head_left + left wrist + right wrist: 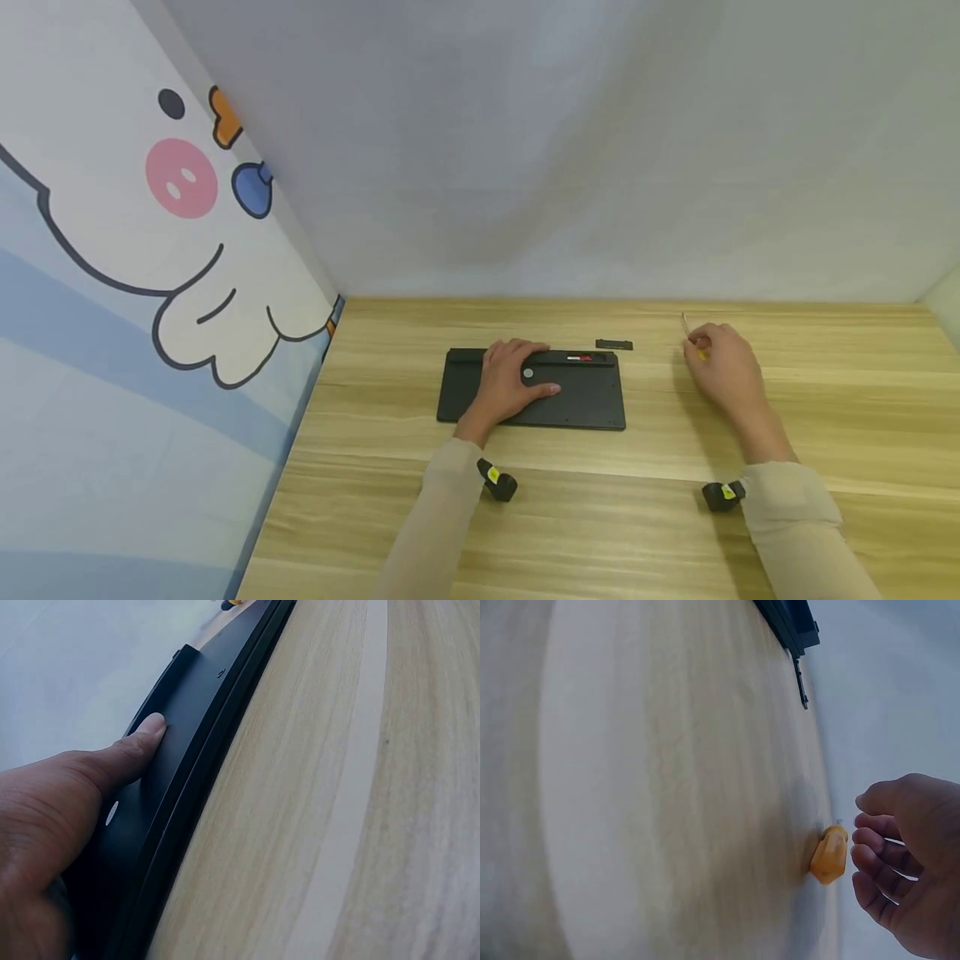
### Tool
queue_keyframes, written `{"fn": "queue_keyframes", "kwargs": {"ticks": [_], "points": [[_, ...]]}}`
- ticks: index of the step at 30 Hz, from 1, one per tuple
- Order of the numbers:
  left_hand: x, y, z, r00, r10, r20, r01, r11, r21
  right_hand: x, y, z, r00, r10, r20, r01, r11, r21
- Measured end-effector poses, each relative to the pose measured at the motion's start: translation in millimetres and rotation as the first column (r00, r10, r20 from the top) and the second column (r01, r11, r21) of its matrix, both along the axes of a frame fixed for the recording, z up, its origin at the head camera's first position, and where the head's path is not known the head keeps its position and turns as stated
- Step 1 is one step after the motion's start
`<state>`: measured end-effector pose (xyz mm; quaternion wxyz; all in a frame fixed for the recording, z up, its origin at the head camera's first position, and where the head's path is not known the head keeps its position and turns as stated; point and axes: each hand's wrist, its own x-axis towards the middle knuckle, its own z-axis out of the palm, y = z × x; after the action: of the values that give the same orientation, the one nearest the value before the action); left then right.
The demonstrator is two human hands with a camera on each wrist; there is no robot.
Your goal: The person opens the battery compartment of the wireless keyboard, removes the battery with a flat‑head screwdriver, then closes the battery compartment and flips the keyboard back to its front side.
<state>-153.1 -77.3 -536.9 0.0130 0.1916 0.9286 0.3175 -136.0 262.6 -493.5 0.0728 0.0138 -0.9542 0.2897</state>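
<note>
A black keyboard (585,400) lies underside up, its battery compartment uncovered with a small red-and-silver battery (580,358) inside. My left hand (508,383) rests on it, thumb (150,727) stretched flat across the back and fingers reaching the raised far edge. Those fingers are hidden in the left wrist view. To the right, my right hand (726,367) hovers beside a small screwdriver with an orange-yellow handle (829,855) and thin metal shaft (684,322). In the right wrist view the fingers (877,841) are loosely bent, with a gap between them and the handle.
A small black battery cover (614,344) lies just beyond the keyboard's far right corner. Behind the wooden table (600,533) stands a pale curtain-like backdrop (562,167). A cartoon-printed panel (112,350) borders the left side.
</note>
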Motion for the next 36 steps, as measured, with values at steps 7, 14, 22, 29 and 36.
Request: {"fn": "queue_keyframes", "kwargs": {"ticks": [7, 14, 22, 29, 36], "points": [[0.0, 0, -0.1, 1.0, -0.001, -0.002, 0.001, 1.0, -0.009, 1.6, 8, -5.9, 0.999, -0.015, 0.029, 0.013, 0.999, 0.05], [-0.7, 0, -1.3, 1.0, -0.01, -0.011, 0.01, 1.0, -0.002, 1.9, 15, -11.5, 0.996, -0.034, 0.085, 0.027, 0.996, 0.081], [0.5, 0, 0.0, 1.0, -0.008, -0.011, 0.008, 1.0, 0.005, 2.5, 18, -14.9, 0.994, -0.05, 0.1, 0.041, 0.995, 0.087], [1.3, 1, 0.5, 1.0, -0.012, -0.013, 0.012, 1.0, 0.003, 5.5, 22, -13.3, 0.994, -0.054, 0.098, 0.048, 0.997, 0.062], [0.7, 0, 0.1, 1.0, -0.003, -0.016, 0.003, 1.0, -0.002, 6.5, 23, -8.0, 0.994, -0.027, 0.103, 0.025, 0.999, 0.029]]}}
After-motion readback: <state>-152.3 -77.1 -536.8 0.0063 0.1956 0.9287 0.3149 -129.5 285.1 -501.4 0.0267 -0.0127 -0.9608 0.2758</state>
